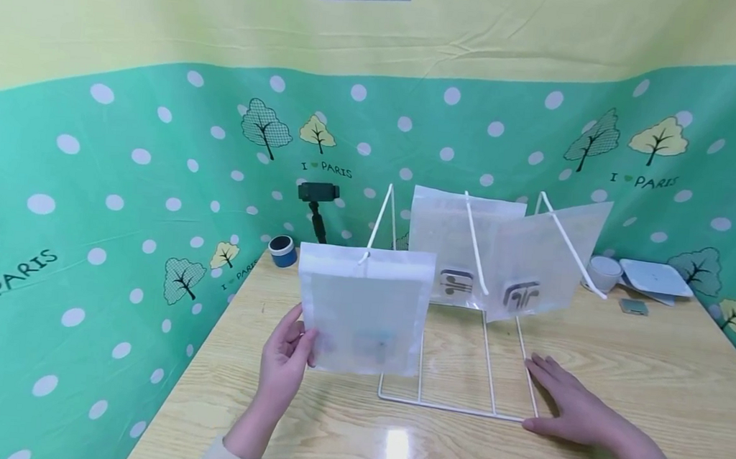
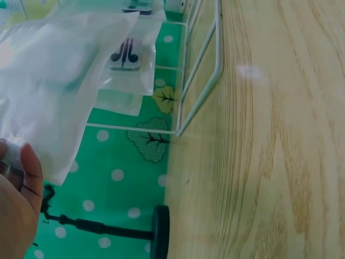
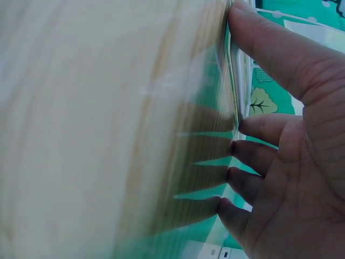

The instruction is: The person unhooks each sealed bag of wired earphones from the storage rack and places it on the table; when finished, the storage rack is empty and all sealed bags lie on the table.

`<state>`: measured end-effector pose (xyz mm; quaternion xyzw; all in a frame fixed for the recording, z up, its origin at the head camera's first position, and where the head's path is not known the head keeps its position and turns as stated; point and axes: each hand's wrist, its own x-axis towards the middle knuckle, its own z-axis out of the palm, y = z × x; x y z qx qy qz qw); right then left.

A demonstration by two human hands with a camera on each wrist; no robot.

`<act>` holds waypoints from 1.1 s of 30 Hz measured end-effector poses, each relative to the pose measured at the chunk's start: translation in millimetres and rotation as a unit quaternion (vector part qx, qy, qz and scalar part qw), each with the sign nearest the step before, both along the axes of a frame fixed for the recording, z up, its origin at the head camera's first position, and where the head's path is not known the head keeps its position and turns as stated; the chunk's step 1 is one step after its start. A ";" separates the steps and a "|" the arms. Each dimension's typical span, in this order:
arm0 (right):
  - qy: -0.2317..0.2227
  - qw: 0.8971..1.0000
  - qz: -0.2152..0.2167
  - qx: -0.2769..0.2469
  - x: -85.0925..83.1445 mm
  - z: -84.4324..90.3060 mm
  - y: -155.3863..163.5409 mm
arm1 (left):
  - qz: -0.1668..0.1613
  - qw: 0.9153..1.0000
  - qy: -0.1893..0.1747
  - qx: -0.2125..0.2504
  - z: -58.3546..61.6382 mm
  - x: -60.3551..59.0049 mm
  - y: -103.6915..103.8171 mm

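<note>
Head view: frosted pouch [image 1: 364, 312], lower-left edge in left hand [image 1: 284, 360]

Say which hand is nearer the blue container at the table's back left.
Left: the left hand, pinching the front white pouch, is in front of the blue container; the right hand is farther, at the right side of the wire rack.

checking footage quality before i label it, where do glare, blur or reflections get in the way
Head view: bright white glare on the near tabletop, otherwise mostly clear; left wrist view: dimmer, a small pale reflection on the tabletop, and the held white bag looks washed out; right wrist view: the tabletop close to the camera is blurred, with the right hand mirrored in its sheen.
</note>
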<state>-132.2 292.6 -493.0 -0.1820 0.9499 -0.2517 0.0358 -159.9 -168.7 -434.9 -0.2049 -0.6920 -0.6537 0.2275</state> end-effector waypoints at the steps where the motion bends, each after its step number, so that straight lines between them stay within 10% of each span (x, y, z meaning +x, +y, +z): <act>1: 0.000 1.000 0.000 0.000 -0.1 -0.2 0.0 | 0.001 1.000 0.004 -0.001 -0.1 2.0 -0.5; 21: -0.004 1.000 -0.003 0.002 -0.3 -1.8 0.5 | -0.009 0.997 0.039 0.060 18.6 23.6 -20.8; 33: 0.009 1.000 0.000 -0.002 -0.5 -3.3 3.0 | -0.066 0.973 0.092 0.203 40.8 26.6 -54.9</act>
